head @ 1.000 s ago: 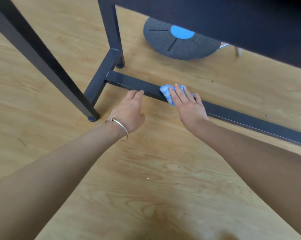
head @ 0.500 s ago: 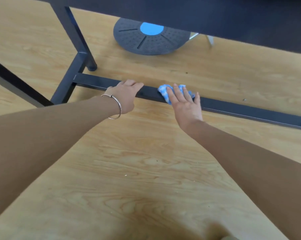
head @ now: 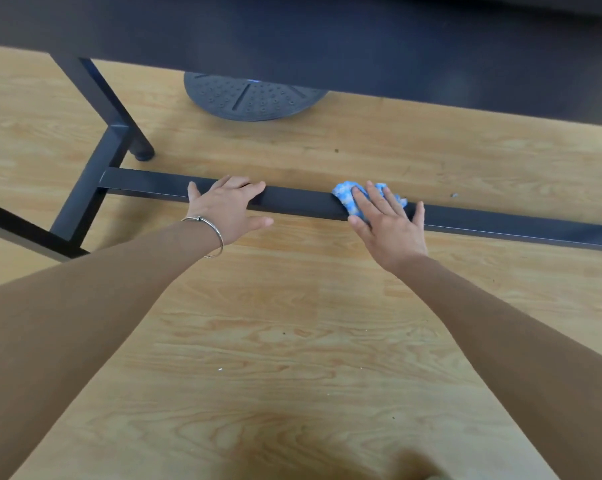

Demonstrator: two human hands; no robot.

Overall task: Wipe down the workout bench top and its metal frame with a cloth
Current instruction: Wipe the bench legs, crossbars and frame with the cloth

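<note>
The dark bench top (head: 327,39) fills the upper part of the head view. Below it a dark metal frame rail (head: 303,202) runs low across the wooden floor from left to right. My right hand (head: 389,226) presses a bunched blue-and-white cloth (head: 348,197) flat onto the rail with straight fingers. My left hand (head: 228,209), with a silver bangle at the wrist, rests on the rail to the left of the cloth, fingers laid over its top and thumb spread out.
At the left, a cross bar (head: 91,188) joins the rail, and a frame leg (head: 109,109) rises to the bench top. A grey studded balance disc (head: 251,98) lies on the floor behind the rail, half hidden by the bench. Light wooden floor (head: 275,341) surrounds everything.
My right hand has slid the cloth to the right along the rail. My left hand now lies flatter on the rail, and the gap between the two hands has grown.
</note>
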